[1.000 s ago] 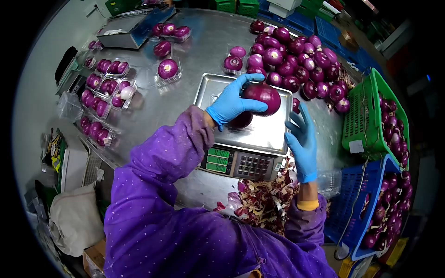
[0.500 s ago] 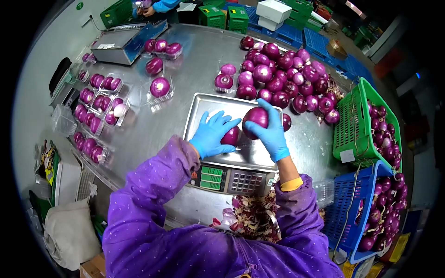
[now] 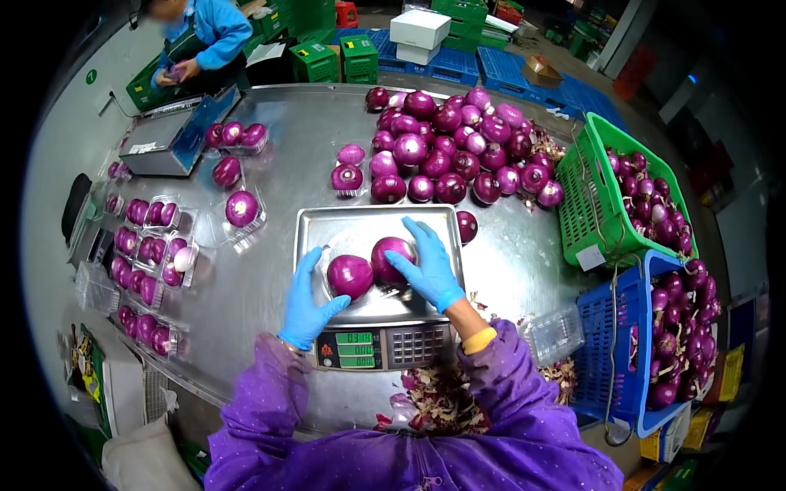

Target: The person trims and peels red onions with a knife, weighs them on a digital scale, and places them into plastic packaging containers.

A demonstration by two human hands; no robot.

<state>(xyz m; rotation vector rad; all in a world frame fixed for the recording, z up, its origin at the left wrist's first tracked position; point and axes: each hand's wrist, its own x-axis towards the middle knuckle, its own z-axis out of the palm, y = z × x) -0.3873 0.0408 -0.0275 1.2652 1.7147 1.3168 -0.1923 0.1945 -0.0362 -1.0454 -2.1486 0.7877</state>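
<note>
Two red onions sit side by side in a clear tray on the metal pan of a scale (image 3: 442, 307). My left hand (image 3: 307, 303), in a blue glove, is beside the left onion (image 3: 350, 277), fingers and thumb apart, holding nothing. On the right, my right hand (image 3: 430, 268) has its thumb and fingers around the right side of the other onion (image 3: 391, 259). The green display (image 3: 355, 349) is lit below the pan. Part of the tray is hidden under the onions.
Loose onions (image 3: 450, 155) are heaped behind the scale. Packed trays (image 3: 151, 250) stand on the left. A green crate (image 3: 594, 200) and a blue crate (image 3: 610, 335) hold onions at right. Peelings (image 3: 442, 401) lie in front. Another person (image 3: 217, 41) stands at back left.
The right onion has come down beside the other one, with my right hand around it. My left hand has drawn back leftward from the left onion. The view has tilted up, showing more of the other person.
</note>
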